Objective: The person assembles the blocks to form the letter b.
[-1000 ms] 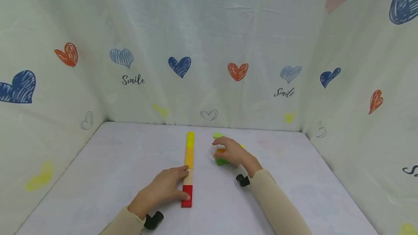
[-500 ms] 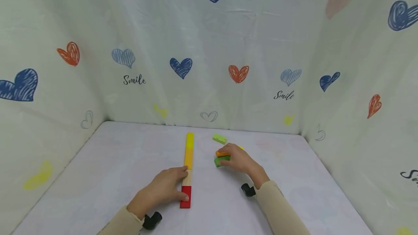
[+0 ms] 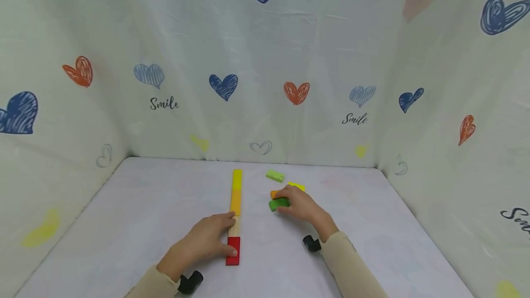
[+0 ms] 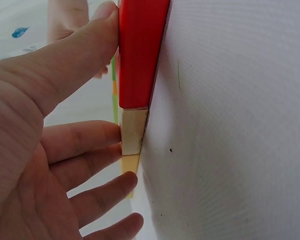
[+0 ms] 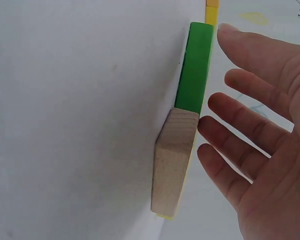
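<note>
Pale cloth (image 3: 331,40) printed with coloured hearts (image 3: 223,87) and "Smile" lettering (image 3: 164,103) hangs along the far, left and right sides of a white tabletop (image 3: 165,187).

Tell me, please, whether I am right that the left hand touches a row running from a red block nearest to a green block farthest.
Not quite: the head view shows a yellow block farthest, not green; the red block is indeed nearest.
</note>
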Demonstrator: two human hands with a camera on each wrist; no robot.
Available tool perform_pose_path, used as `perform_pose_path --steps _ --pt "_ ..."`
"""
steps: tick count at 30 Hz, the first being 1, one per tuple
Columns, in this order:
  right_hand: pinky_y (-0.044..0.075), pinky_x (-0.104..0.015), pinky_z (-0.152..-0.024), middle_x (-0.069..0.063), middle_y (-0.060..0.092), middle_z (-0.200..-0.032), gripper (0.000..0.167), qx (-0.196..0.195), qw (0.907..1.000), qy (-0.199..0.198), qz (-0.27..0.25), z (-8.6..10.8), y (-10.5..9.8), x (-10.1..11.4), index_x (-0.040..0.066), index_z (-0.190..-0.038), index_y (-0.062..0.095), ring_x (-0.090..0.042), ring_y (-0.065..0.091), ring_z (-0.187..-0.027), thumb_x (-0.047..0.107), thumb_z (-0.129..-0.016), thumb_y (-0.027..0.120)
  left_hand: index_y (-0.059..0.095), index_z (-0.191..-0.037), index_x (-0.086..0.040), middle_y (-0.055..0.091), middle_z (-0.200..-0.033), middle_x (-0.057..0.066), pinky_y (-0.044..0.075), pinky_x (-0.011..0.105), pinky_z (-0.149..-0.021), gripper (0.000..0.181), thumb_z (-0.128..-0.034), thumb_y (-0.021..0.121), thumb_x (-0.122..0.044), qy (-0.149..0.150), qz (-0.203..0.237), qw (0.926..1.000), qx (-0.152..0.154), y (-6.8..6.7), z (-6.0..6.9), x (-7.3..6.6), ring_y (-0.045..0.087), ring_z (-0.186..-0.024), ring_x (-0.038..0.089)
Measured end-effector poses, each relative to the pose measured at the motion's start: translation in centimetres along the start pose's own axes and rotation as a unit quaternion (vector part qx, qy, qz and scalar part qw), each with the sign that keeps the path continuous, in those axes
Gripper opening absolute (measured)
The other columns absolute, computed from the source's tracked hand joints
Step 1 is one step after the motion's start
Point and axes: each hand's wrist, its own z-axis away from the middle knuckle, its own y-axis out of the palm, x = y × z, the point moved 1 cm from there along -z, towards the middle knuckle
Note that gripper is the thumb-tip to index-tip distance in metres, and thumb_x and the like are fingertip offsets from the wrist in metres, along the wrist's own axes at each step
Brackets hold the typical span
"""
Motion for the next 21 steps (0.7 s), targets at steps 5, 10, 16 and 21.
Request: perform_pose_path --steps 5,10,16,21 --pt "0.046 -0.037 -0.092 -0.001 0.059 -0.117 0.037 0.002 0.9999 0.012 0.008 0.14 0.26 -0.17 0.015 -0.117 0.067 -0.016 0.053 -0.105 0.026 -0.084 0.075 0.06 -0.128 -0.006 0.048 -0.142 0.008 0.037 0.054 -0.104 0.075 -0.067 0.085 -0.041 0.004 0.0 1.0 0.0 0.07 0.01 0.0 0.046 -0.127 0.034" --pt "0.045 -0.037 -0.095 -0.001 0.059 -0.119 0.036 0.007 0.9997 0.018 0.013 0.04 0.53 -0.33 0.015 -0.118 0.068 -0.017 0.052 -0.108 0.027 -0.084 0.074 0.06 -0.128 -0.005 0.048 -0.142 0.008 0.038 0.054 -0.103 0.075 -0.0669 0.085 -0.041 0.007 0.001 1.0 -0.002 0.13 0.13 0.18 0.047 -0.127 0.034" --pt "0.044 -0.04 -0.097 -0.004 0.06 -0.118 0.035 0.008 0.9995 0.028 0.012 0.15 0.49 -0.3 0.011 -0.115 0.068 -0.021 0.052 -0.11 0.024 -0.084 0.075 0.06 -0.129 -0.006 0.047 -0.143 0.008 0.037 0.054 -0.104 0.075 -0.0674 0.085 -0.042 0.005 0.001 1.0 0.001 0.13 0.05 0.14 0.046 -0.127 0.034" --pt "0.041 -0.041 -0.101 -0.004 0.061 -0.118 0.035 0.008 0.9995 0.029 0.012 0.29 0.51 -0.35 0.008 -0.115 0.067 -0.022 0.051 -0.114 0.021 -0.084 0.075 0.06 -0.129 -0.006 0.048 -0.143 0.009 0.038 0.053 -0.103 0.075 -0.0675 0.085 -0.041 0.006 -0.003 1.0 -0.001 0.07 -0.04 0.07 0.047 -0.127 0.033"
